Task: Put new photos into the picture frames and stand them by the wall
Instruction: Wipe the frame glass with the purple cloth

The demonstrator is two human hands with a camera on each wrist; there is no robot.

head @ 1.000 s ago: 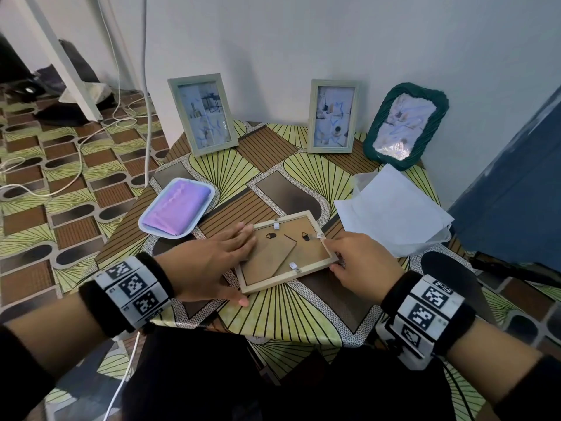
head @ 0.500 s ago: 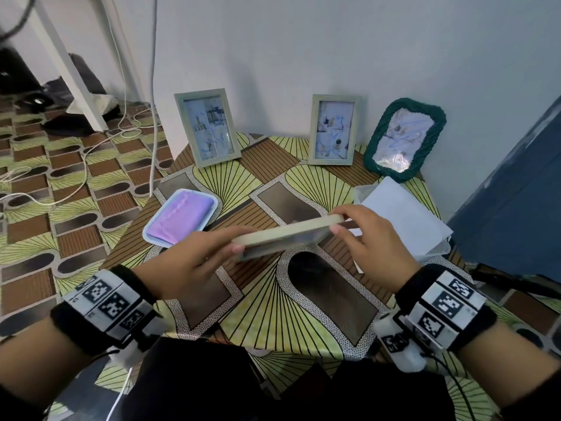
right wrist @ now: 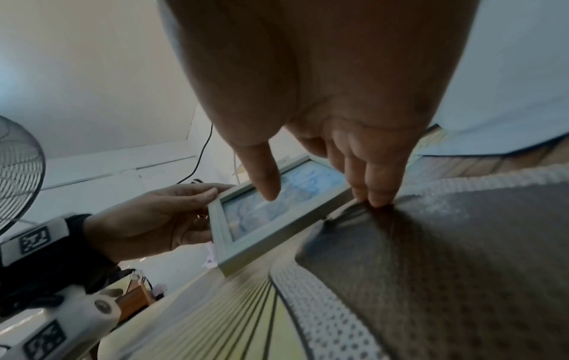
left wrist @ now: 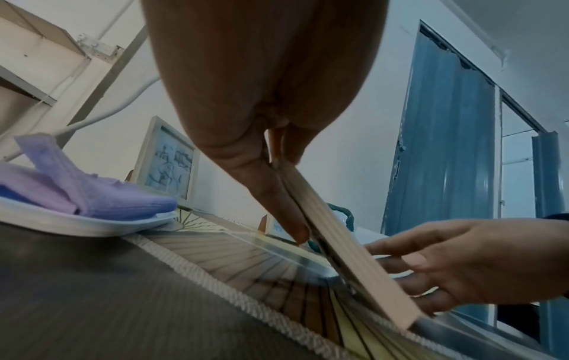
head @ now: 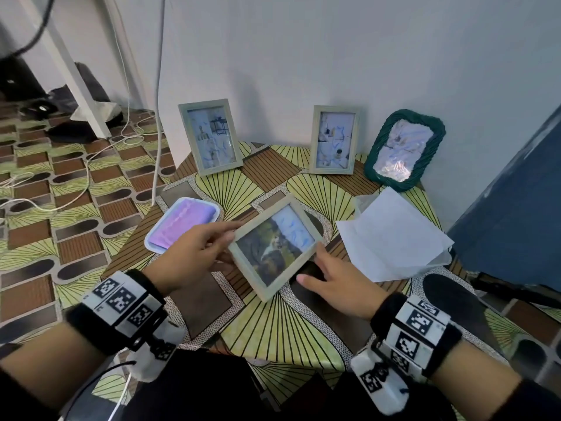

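A pale green picture frame [head: 274, 247] is held just above the patterned table [head: 273, 329], tilted, its landscape photo facing up. My left hand [head: 197, 253] grips its left edge, thumb on the front and fingers behind. My right hand [head: 334, 284] holds the right edge, thumb on the front and fingers underneath. The left wrist view shows the frame [left wrist: 344, 251] edge-on, with the right hand [left wrist: 477, 255] behind it. In the right wrist view, my right-hand fingertips [right wrist: 378, 199] touch the table beside the frame [right wrist: 270, 219]. Two pale frames [head: 210, 136] [head: 334, 139] and a green woven frame [head: 405, 148] stand by the wall.
A white tray with a folded purple cloth [head: 182, 224] sits left of the held frame. White paper sheets in a clear container [head: 391, 235] lie to the right. A blue door [head: 516, 192] borders the table's right side. Cables [head: 76, 189] trail on the floor at left.
The frame lay face down on the table a second ago. Both hands lifted it and turned it over, so the photo now faces up.
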